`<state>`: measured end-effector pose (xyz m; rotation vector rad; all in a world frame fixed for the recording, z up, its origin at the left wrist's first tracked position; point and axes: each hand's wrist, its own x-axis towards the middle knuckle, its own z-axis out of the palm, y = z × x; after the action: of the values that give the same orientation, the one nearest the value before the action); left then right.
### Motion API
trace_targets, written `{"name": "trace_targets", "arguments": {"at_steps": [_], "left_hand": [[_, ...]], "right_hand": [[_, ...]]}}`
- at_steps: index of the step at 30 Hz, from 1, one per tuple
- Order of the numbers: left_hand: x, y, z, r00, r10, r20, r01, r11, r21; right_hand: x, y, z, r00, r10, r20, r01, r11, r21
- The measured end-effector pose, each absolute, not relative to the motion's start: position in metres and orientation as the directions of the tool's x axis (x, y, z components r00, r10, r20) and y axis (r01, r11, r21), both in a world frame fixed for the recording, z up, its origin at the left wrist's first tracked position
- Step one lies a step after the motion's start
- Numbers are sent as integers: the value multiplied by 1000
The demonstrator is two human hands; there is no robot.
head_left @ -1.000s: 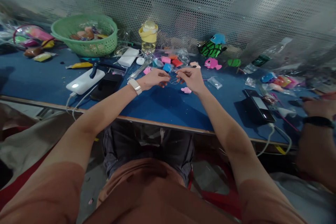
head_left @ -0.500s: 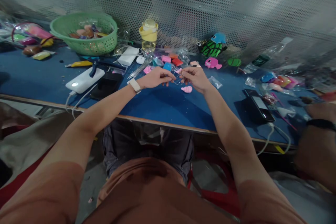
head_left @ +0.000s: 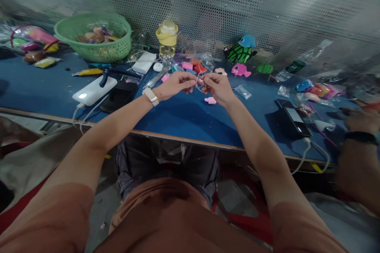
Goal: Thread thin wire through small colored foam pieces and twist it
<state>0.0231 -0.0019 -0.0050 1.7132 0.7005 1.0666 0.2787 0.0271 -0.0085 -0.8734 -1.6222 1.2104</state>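
My left hand (head_left: 175,85) and my right hand (head_left: 216,85) meet above the blue table (head_left: 184,114), fingers pinched together on a small clear plastic bag (head_left: 199,83) held between them. A white band sits on my left wrist. A small pink clay piece (head_left: 210,100) lies on the table just below my right hand. Behind the hands lie several coloured clay blocks (head_left: 190,65) in clear wrappers.
A green basket (head_left: 93,37) stands back left, a yellow bottle (head_left: 167,38) at the wall. A white power bank (head_left: 92,90) and a black phone (head_left: 118,95) lie left. Clay fish (head_left: 240,70) and turtle (head_left: 239,52) sit back right. Another person's hand (head_left: 360,120) is by a phone (head_left: 292,118).
My two hands have drawn closer together and lifted slightly, with the clear bag bunched between them. The other person's hand at the right has shifted a little.
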Motion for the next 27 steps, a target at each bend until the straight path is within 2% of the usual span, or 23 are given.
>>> {"name": "trace_targets", "arguments": {"at_steps": [5,11,14,19,27], "left_hand": [[24,8,-16,218,930,296,143,-330,933],[30,5,-19,206,941,269,140,-301,943],[30,4,-20,199,926,322,161,-355,921],[27,6,-22,199,884,423,306,-466,830],[27,6,-23,227,853,469,416,-521,746]], "right_hand": [[279,30,-8,-132,871,473,240,491,-838],[267,14,-8,-114,796,595,356,592,-724],[265,9,-5,-146,774,616,380,619,-688],[266,8,-4,-191,770,609,410,626,-663],[263,5,-6,-266,779,568,402,625,-669]]}}
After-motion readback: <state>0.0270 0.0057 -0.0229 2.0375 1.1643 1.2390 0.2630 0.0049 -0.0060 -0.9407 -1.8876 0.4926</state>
